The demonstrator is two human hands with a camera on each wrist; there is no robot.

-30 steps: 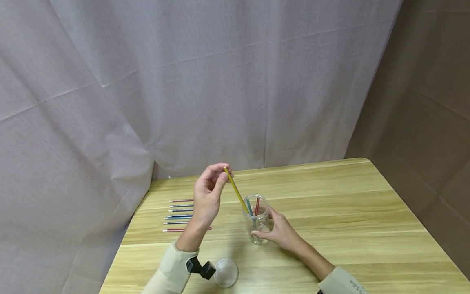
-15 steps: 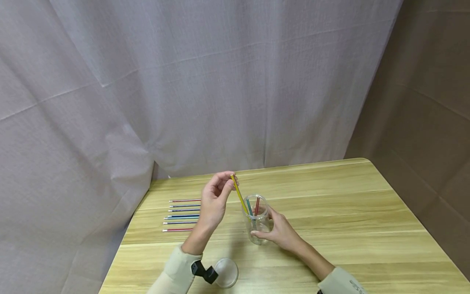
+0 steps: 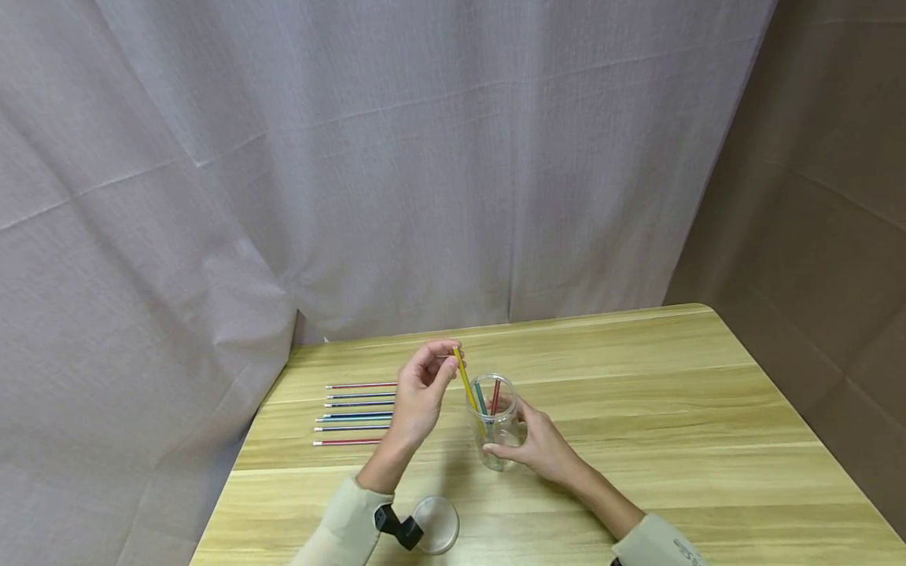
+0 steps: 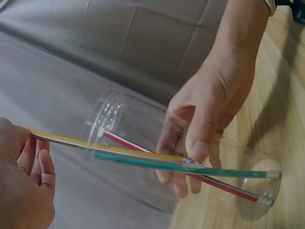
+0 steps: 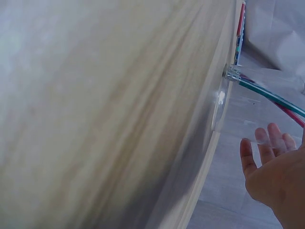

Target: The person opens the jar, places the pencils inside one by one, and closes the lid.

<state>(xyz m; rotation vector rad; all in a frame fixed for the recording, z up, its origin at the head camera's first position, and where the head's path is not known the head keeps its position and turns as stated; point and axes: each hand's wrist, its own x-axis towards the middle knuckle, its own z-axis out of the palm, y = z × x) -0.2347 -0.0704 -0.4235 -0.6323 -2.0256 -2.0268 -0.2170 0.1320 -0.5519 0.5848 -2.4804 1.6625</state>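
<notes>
Between thumb and fingers my left hand [image 3: 420,389] pinches a yellow pencil [image 3: 463,376] near its upper end. The pencil slants through the mouth of a clear plastic jar [image 3: 497,464], and its eraser end shows about halfway down inside in the left wrist view. A teal pencil [image 4: 233,172] and a red pencil [image 4: 226,187] lean in the jar, eraser ends at the bottom. My right hand [image 3: 543,450] grips the jar from the right, thumb in front and fingers behind. The jar stands upright on the wooden table [image 3: 672,440].
Several pencils lie in a row on the left of the table, such as a red one [image 3: 347,442]; my left hand and forearm lie close to their right ends. A round clear lid [image 3: 436,525] rests near the front, beside my left wrist. Grey curtain [image 3: 425,157] hangs behind the table.
My left hand has moved right and down, sliding the yellow pencil deeper into the jar. More of the pencil row shows now. My right hand and the jar have stayed in place.
</notes>
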